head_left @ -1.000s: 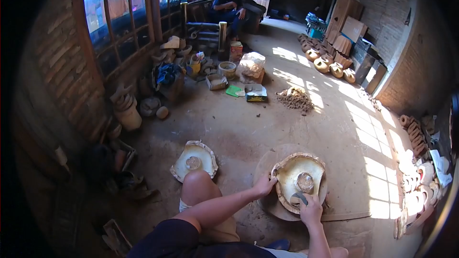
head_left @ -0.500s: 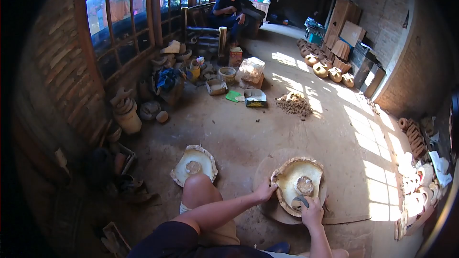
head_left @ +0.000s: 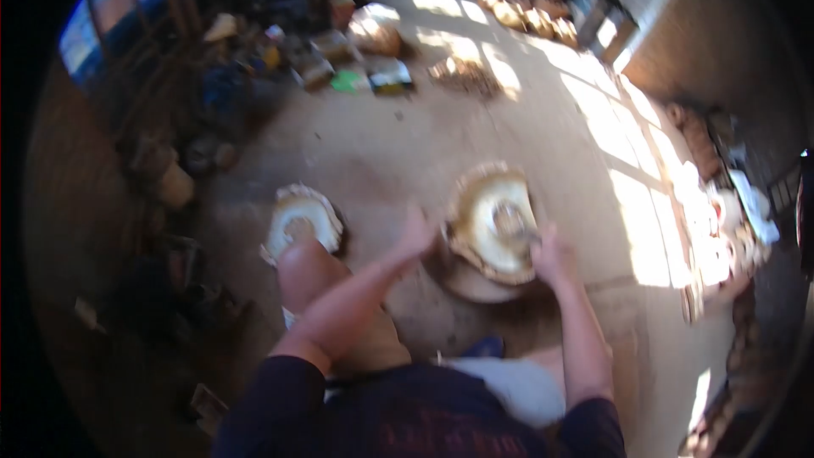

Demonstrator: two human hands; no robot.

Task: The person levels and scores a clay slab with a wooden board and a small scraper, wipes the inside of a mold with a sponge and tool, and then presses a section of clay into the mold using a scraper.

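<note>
A round plaster mould, cream inside with a rough, broken-looking rim and a round knob in the middle, sits on a round turntable on the floor before me. My right hand is at its right side, closed on a flat grey scraping tool that reaches over the mould near the knob; motion blurs its shape. To the left of the mould, my left hand is held apart from the rim. Its fingers are smeared by motion. A second, similar mould lies beyond my bent knee, which partly covers it.
A heap of crumbled clay lies ahead on the floor, near a pale lump and small boxes. Round pots line the back right. Stacked pottery stands along the right wall, and clutter fills the left side.
My left hand has come off the mould's rim, moving left. The right hand has shifted up along the mould's right side, still holding the tool. My view has tilted downward.
</note>
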